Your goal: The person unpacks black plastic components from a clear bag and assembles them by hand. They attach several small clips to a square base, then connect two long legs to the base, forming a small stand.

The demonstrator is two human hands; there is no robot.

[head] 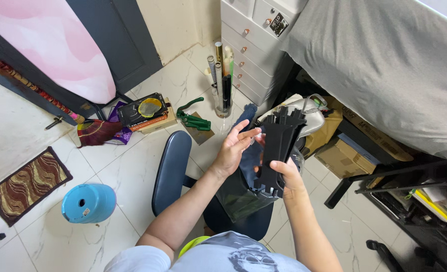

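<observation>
Head view, right hand (290, 174) clasping black plastic part (278, 146), left hand (232, 148) open, perhaps touching

This is a room in a home, most likely a bedroom used for storage and odd jobs as well. A bed under a grey cover (384, 60) fills the right side, with cardboard boxes (344, 156) pushed beneath its frame. A white chest of small drawers (251, 48) stands against the cream wall, and an ironing board with a pink cover (57, 45) leans by a dark door (118, 35). The floor is white marble-look tile (148, 83), with a small patterned mat (27, 184), a blue plastic stool (88, 203) on its side, a dark blue swivel chair (170, 168), and household clutter scattered about.
</observation>
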